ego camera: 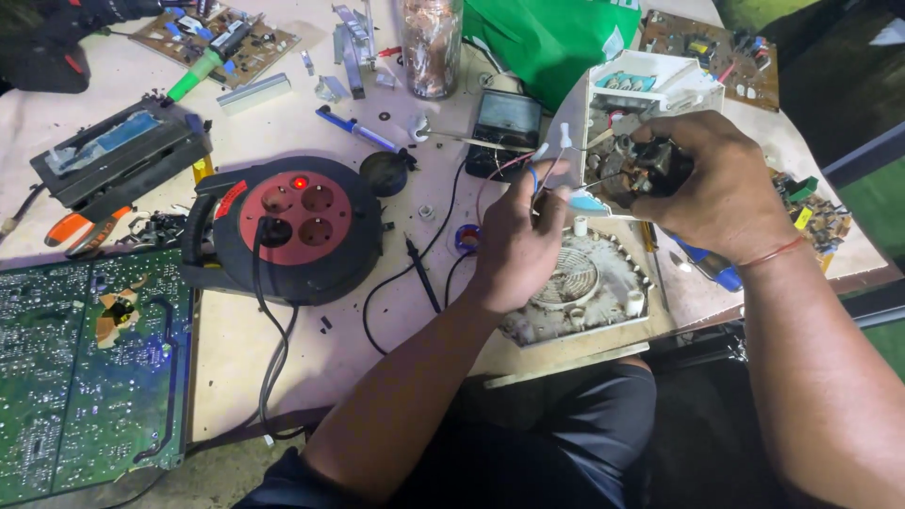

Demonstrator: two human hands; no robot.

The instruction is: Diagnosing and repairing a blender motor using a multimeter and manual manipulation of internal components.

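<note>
— Starting leftmost: what crowds the worktop?
— Large green circuit board overhanging the near edge, then a black-and-red round cable reel; bare room lies between reel and hands.
— And the hands?
— Left hand pinches thin coloured wires. Right hand is clamped on the small dark motor above the white plastic housing.

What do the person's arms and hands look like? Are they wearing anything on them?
Both arms are bare, with no sleeves and no gloves. The left hand wears nothing. The right hand has a thin reddish thread bracelet around its wrist. No watch or rings show.
</note>
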